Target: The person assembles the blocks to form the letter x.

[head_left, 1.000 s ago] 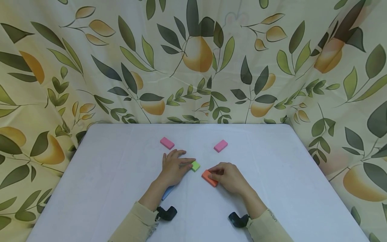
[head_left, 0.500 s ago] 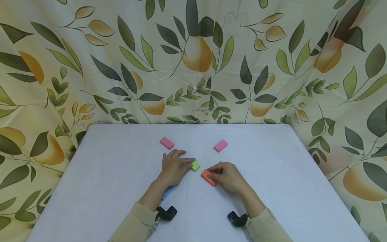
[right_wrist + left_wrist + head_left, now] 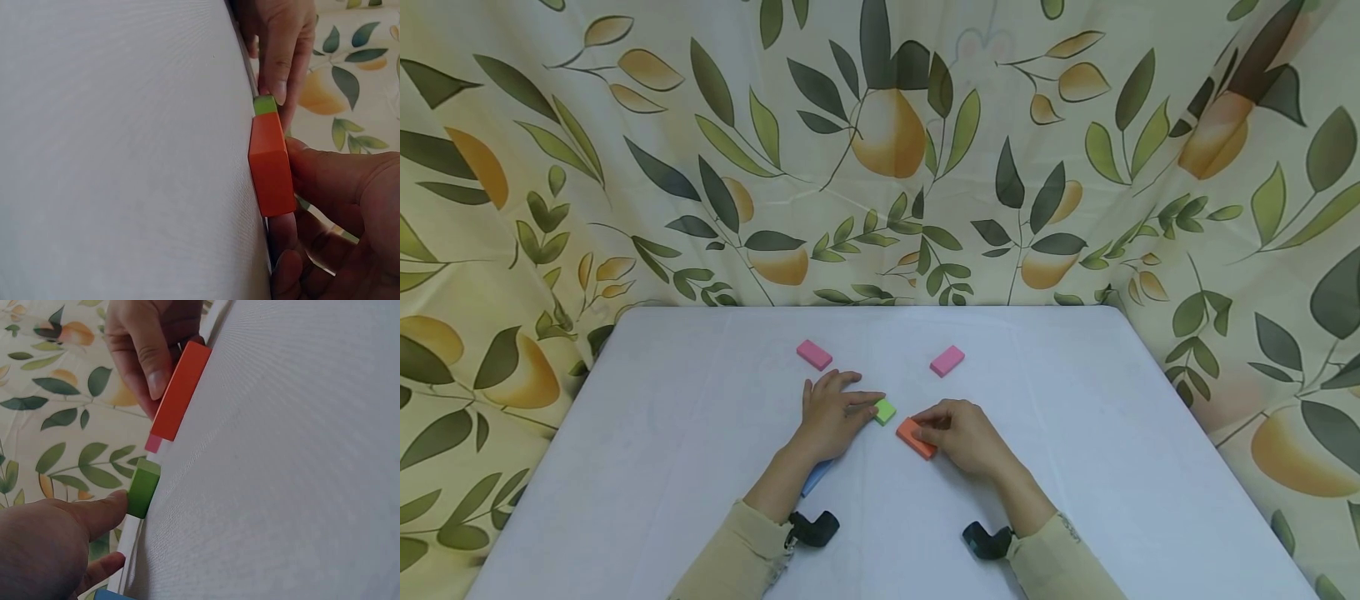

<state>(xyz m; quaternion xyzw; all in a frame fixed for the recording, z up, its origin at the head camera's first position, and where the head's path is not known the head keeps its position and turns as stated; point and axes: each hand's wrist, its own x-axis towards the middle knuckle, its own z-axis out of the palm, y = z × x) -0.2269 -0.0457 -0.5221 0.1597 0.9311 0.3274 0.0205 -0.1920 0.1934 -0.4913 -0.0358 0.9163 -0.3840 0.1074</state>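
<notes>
In right hand (image 3: 967, 437), fingers pinching orange block (image 3: 272, 178); at left hand (image 3: 833, 417), fingers spread, touching green block (image 3: 143, 490)

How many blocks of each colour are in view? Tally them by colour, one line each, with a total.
Pink blocks: 2
Green block: 1
Orange block: 1
Blue block, partly hidden: 1
Total in view: 5

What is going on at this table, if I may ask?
Someone is working at a white table. The right hand pinches an orange block, and the left hand touches a green block, with a gap between the blocks. Two pink blocks lie farther back; a blue block is partly hidden by the left arm.
</notes>
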